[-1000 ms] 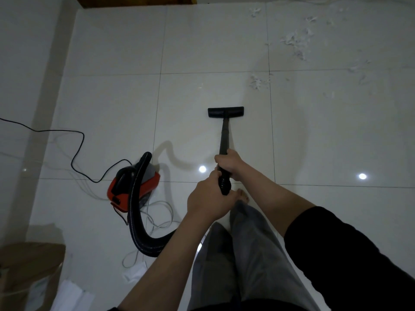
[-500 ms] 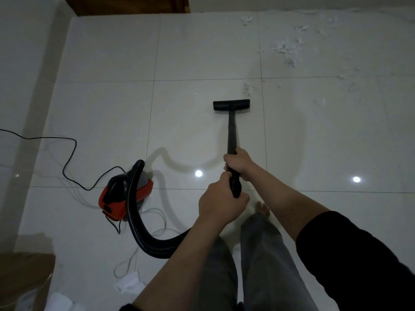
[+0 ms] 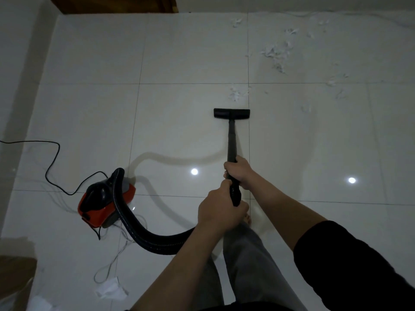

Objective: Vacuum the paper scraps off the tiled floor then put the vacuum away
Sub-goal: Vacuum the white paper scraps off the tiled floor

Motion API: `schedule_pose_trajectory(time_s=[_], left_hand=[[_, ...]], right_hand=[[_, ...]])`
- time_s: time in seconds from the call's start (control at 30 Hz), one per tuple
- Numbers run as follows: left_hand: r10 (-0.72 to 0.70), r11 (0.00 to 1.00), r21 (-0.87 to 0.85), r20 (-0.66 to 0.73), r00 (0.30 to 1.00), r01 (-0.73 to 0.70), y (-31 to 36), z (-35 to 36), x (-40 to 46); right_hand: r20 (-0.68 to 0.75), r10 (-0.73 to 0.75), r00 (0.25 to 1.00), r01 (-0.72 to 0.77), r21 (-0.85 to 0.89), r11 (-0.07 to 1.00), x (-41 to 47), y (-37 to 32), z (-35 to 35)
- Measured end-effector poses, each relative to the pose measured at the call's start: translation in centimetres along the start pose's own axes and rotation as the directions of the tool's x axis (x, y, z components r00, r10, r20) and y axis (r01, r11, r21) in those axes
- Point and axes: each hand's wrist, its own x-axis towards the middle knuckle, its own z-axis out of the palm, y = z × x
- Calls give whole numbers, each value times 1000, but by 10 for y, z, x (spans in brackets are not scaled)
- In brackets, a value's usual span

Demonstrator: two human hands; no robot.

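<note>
Pale glossy tiled floor (image 3: 184, 122) carried everything; at its left sat the red vacuum (image 3: 105, 199), hose (image 3: 143, 234) curving right to your left hand (image 3: 221, 212) and right hand (image 3: 239, 172), both curled round the wand (image 3: 231, 142); you had pushed the nozzle (image 3: 231, 113) forward, so the nearest paper scraps (image 3: 238, 94) lay just ahead; wand ran lengthwise away from you, pointing toward the far edge.

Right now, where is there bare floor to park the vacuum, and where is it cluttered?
Bare tiles lie left of the nozzle, between the wooden door and the vacuum. More bare floor lies right of the wand, below the scraps. It is crowded at the far right with scraps, and at the near left with the cord, the hose and a box.
</note>
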Motion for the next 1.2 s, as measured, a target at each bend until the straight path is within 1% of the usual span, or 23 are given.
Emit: schedule_pose_trajectory(time_s=[0.17,0.53,0.77,1.03,1.2], left_hand=[[-26,999,23,-4,1000,26,15,15,14],[-55,998,-4,-30,998,55,32,28,50],[-27,1000,8,-59,998,27,36,17,81],[10,1000,25,-12,1000,-10,44,-14,123],[16,999,36,13,1000,-16,42,-28,143]], right_hand=[[11,-16,1000,16,5,1000,12,0,-20],[19,-55,998,56,-68,996,45,-18,-45],[10,-60,998,60,-57,997,69,-41,-46],[-10,-62,998,62,16,998,95,-79,-45],[-30,-88,996,88,25,996,110,-94,-41]])
